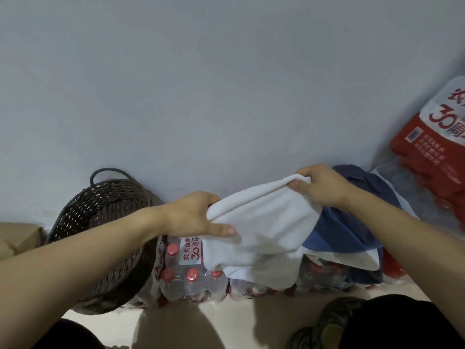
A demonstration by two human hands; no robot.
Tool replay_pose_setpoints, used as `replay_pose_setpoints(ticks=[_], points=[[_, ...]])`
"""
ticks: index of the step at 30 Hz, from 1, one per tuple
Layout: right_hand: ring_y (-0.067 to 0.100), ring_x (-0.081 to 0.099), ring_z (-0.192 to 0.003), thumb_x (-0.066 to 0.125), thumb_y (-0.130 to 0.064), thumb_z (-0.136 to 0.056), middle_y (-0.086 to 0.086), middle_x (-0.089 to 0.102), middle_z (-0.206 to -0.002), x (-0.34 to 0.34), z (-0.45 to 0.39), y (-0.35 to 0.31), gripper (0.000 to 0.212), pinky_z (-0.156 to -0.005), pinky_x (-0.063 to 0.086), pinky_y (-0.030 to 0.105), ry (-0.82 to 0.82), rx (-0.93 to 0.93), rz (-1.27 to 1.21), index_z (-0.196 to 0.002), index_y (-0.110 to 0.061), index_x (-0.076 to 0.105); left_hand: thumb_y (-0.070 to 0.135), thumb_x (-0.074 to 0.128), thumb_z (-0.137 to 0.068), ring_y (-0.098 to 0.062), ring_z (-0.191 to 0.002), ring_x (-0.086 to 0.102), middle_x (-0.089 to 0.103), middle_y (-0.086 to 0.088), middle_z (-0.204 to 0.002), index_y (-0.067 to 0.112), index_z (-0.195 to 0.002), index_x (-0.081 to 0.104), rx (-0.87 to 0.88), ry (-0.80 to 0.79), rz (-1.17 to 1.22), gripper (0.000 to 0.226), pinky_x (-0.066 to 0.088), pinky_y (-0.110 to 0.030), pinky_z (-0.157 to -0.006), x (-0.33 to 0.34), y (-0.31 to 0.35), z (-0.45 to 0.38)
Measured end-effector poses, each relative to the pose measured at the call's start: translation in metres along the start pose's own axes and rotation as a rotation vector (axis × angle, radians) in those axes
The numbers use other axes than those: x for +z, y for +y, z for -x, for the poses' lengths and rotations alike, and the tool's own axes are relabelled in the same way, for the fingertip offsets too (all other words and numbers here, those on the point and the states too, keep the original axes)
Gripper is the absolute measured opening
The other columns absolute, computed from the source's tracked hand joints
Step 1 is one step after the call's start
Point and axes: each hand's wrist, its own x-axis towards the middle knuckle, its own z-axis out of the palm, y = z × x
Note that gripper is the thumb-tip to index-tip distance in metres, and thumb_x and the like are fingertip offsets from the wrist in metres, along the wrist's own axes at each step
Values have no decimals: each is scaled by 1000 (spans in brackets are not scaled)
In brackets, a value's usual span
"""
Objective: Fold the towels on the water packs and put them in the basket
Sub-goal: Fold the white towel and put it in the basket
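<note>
A white towel is stretched between my two hands above the water packs, which hold red-capped bottles in clear wrap. My left hand grips the towel's left end, thumb lying over the cloth. My right hand pinches its upper right corner, slightly higher. The towel's lower part drapes down onto the packs. Blue towels lie bunched on the packs under my right wrist. The dark woven basket with a loop handle stands left of the packs, against the wall, partly behind my left forearm.
A red and white water pack leans at the right by the wall. A cardboard box sits at the far left beside the basket. The pale wall rises just behind everything. A shoe and dark trouser legs show on the floor below.
</note>
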Motion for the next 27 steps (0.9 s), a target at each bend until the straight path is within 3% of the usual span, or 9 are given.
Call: replay_pose_setpoints(ticks=[5, 8, 11, 13, 15, 18, 21, 23, 27], points=[[25, 52, -80, 52, -35, -99, 5, 47, -94, 40, -1, 6, 22, -62, 37, 29, -55, 32, 171, -90, -15, 57, 45, 66, -88, -15, -78, 60, 60, 9, -81, 20, -94, 61, -36, 25, -404, 26, 46, -28, -70, 27, -20, -20], [25, 52, -86, 59, -39, -94, 4, 45, -94, 67, 4, 11, 29, -67, 38, 29, -259, 74, 271, -99, -10, 61, 34, 59, -94, -13, -86, 60, 61, 11, -91, 23, -104, 62, -63, -42, -289, 15, 44, -20, -74, 42, -31, -26], [29, 47, -111, 67, -54, -84, 9, 44, -120, 97, 12, 20, 59, -89, 45, 34, -519, 146, 480, -126, -16, 54, 38, 64, -91, -3, -76, 59, 64, 11, -86, 31, -85, 58, -122, -117, -164, 11, 44, -8, -64, 57, -39, -26], [32, 41, -124, 74, -58, -75, 12, 33, -139, 118, 16, 25, 82, -100, 44, 38, -559, 220, 508, -140, -21, 40, 36, 70, -87, -8, -81, 63, 67, 7, -88, 28, -87, 60, -138, -128, -100, 14, 48, -15, -68, 67, -43, -26], [32, 46, -117, 80, -56, -68, 13, 29, -139, 138, 18, 29, 92, -94, 47, 38, -530, 260, 471, -140, -23, 32, 29, 74, -86, -15, -88, 67, 71, 2, -94, 19, -99, 64, -153, -140, -54, 19, 54, -23, -73, 73, -46, -26], [30, 54, -108, 81, -40, -72, 12, 40, -131, 153, 16, 31, 78, -82, 50, 37, -434, 238, 484, -132, -19, 36, 17, 72, -86, -20, -95, 68, 72, -4, -100, 13, -109, 62, -184, -120, -41, 26, 57, -33, -83, 79, -51, -28], [28, 55, -114, 76, -33, -77, 8, 54, -126, 153, 9, 24, 62, -90, 50, 36, -411, 232, 368, -129, -14, 49, 15, 71, -86, -19, -99, 64, 68, -1, -104, 14, -112, 59, -194, -61, -17, 28, 54, -30, -85, 77, -55, -30], [26, 62, -107, 78, -34, -76, 6, 63, -117, 152, 8, 12, 52, -89, 53, 36, -545, 247, 213, -120, -14, 59, 18, 71, -87, -17, -100, 62, 66, 5, -102, 20, -107, 60, -179, -22, -17, 24, 49, -24, -83, 70, -57, -32], [31, 72, -93, 83, -24, -76, 17, 72, -108, 152, 21, -6, 47, -70, 60, 36, -946, 487, -214, -115, -4, 65, 39, 71, -86, -18, -103, 64, 68, 2, -108, 19, -110, 65, -270, 63, 47, 31, 51, -34, -94, 50, -66, -26]])
